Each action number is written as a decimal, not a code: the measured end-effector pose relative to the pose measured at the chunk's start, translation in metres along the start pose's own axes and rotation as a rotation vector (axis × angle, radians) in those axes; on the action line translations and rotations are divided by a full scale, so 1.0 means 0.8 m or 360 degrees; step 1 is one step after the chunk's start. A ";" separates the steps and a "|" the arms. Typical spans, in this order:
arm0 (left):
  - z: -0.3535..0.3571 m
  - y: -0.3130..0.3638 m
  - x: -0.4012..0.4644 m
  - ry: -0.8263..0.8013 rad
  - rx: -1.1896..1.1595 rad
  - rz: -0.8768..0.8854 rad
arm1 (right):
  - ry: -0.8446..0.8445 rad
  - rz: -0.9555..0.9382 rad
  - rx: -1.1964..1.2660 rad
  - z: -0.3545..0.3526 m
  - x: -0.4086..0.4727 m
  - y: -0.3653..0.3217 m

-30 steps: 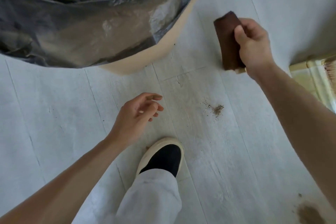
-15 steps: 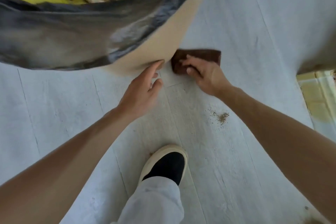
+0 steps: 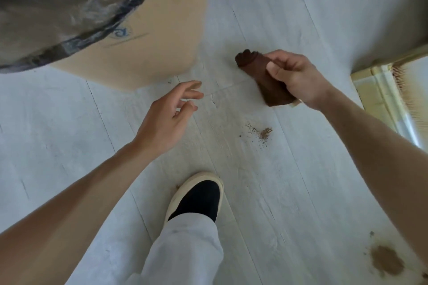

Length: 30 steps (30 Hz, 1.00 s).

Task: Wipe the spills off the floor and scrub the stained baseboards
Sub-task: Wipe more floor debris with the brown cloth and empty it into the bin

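Observation:
My right hand (image 3: pixel 293 76) grips a dark brown cloth (image 3: pixel 261 75), bunched and lifted above the pale plank floor (image 3: pixel 289 180). My left hand (image 3: pixel 169 118) hovers to its left, fingers loosely spread, holding nothing. A small scatter of brown crumbs (image 3: pixel 261 133) lies on the floor just below the cloth. A larger brown stain (image 3: pixel 386 262) marks the floor at the lower right, partly hidden by my right forearm.
A tan cardboard bin (image 3: pixel 157 30) lined with a dark plastic bag (image 3: pixel 69 18) fills the upper left, close to my left hand. My foot in a black shoe (image 3: pixel 199 196) stands at centre bottom. A yellowish framed panel (image 3: pixel 391 90) sits at the right edge.
My right hand lifted the cloth off the floor by the bin and drew it right, bunching it. My left hand came off the bin's side and pulled back.

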<state>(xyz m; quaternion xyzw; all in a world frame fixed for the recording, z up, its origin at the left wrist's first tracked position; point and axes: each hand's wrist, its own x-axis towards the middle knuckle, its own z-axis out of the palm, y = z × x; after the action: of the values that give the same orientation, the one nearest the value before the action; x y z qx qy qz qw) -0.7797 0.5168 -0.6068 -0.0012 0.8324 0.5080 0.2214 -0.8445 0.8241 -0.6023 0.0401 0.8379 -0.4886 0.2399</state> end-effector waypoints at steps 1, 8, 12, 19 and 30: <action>0.002 0.002 -0.001 -0.0008 -0.0009 -0.0001 | -0.0057 -0.0086 -0.0070 0.018 0.003 0.003; 0.015 0.011 -0.007 -0.0054 -0.0005 -0.0006 | -0.0367 -0.0128 -0.0321 0.075 -0.097 0.066; 0.025 0.012 -0.011 -0.0055 -0.0051 -0.0026 | 0.0296 0.0252 0.0445 0.029 -0.151 0.065; 0.028 0.010 -0.015 -0.0061 -0.0044 -0.0044 | 0.1255 0.0981 0.0469 -0.043 -0.217 0.110; 0.027 0.011 -0.022 -0.0049 -0.0040 -0.0051 | 0.0827 0.0325 -0.0310 0.140 -0.139 0.080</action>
<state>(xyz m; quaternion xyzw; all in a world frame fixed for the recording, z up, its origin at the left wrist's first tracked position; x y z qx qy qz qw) -0.7578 0.5354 -0.6010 -0.0095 0.8223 0.5148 0.2423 -0.6864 0.7819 -0.6498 0.2249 0.9059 -0.3525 0.0679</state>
